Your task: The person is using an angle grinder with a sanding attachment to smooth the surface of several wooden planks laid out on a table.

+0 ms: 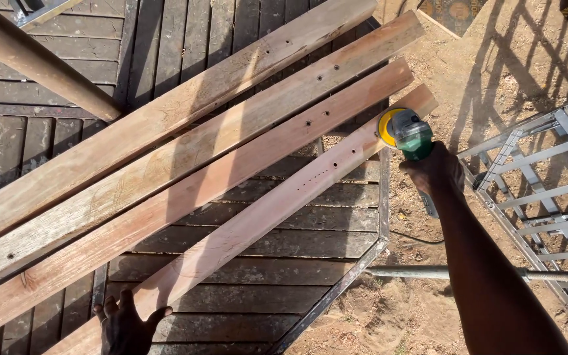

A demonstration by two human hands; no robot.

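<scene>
I can't see all of my left hand [125, 323]; the picture's bottom edge cuts it off. My right hand [436, 172] covers the grinder [410, 135] handle, so its fingers are hidden. The long boards [185, 164] run off past the left edge.

Dark slatted wooden platform [277, 250] with a metal edge frame, four long pale planks [185, 154] laid side by side diagonally across its slats, screw holes along them, far ends overhanging sandy ground [376, 315]
</scene>
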